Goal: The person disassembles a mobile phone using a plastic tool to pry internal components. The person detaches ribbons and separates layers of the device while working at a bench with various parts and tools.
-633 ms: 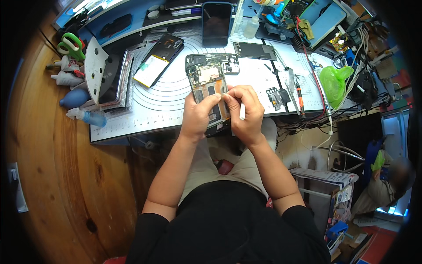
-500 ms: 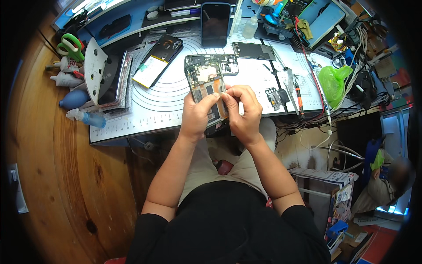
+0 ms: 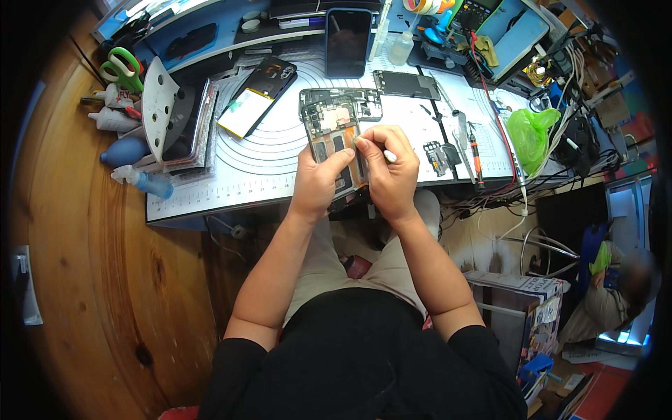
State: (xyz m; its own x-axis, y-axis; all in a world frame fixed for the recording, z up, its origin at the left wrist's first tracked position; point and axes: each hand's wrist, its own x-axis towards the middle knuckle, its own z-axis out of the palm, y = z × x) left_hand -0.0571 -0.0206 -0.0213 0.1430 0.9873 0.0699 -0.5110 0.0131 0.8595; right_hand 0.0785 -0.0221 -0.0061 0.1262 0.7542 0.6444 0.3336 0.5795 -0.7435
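Since the earlier frame, the right hand (image 3: 393, 175) has slid a little up the opened phone (image 3: 332, 122), and the white-ended stick (image 3: 390, 156) in it has swung from pointing down to pointing out to the right; the left hand (image 3: 313, 182) keeps its hold. From my end I see both forearms rise from the lower edge, elbows bent outward, and converge at the desk's front edge. The phone is between the hands, over the front of the mat (image 3: 238, 183), its top overlapping a second phone frame (image 3: 369, 105). The left thumb presses across its face, with the other fingers hidden from me underneath. The right thumb and forefinger pinch together at its right side around the stick; I can't make out its tip. For writing, I find printed figures along the mat's front border, bold lettering on the carton (image 3: 535, 283) at right, and marks on a white bottle (image 3: 115, 96).
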